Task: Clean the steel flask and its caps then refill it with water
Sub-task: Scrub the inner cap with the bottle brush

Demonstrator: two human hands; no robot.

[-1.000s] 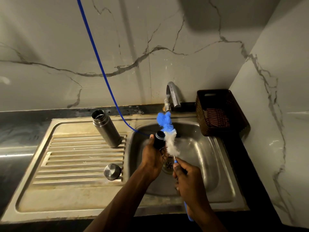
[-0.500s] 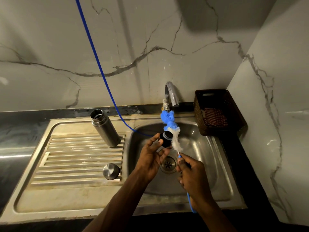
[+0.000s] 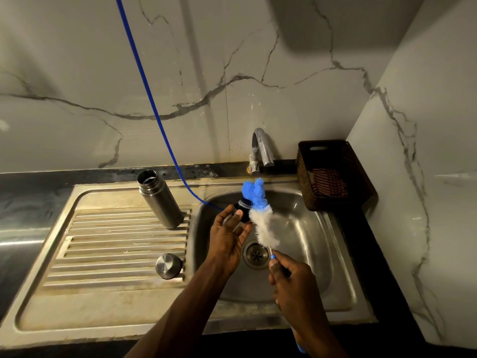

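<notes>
The steel flask (image 3: pixel 160 199) stands uncapped on the ribbed draining board (image 3: pixel 124 239) of the sink unit, leaning a little in this wide view, its open mouth uppermost and its base near the edge of the basin (image 3: pixel 304 244). One steel cap (image 3: pixel 168 265) rests on the same board, nearer the person and well apart from the flask. A second, dark inner cap (image 3: pixel 242 209) is held over the basin in the fingertips of the left hand (image 3: pixel 228 241), whose palm is turned up and fingers partly spread, pinching rather than enclosing it. The right hand (image 3: pixel 291 288) is closed around the blue handle of a bottle brush (image 3: pixel 260 215), whose blue and white bristles lie against the right side of the cap. The step in hand is judged to be scrubbing this inner cap. To do it well, the bristles should be worked around the thread and any seal groove while the cap is turned between the fingers, kept over the basin so a slip does not send it to the floor; the pinch is light, and a wet cap could escape toward the drain (image 3: pixel 256 254). No water is seen running from the tap (image 3: pixel 260 148), so a rinse is judged outstanding. A blue hose (image 3: pixel 144 86) drops from above into the basin, and a dark woven basket (image 3: pixel 333 174) sits to the right. No brand, label or legible writing is visible on any item.
</notes>
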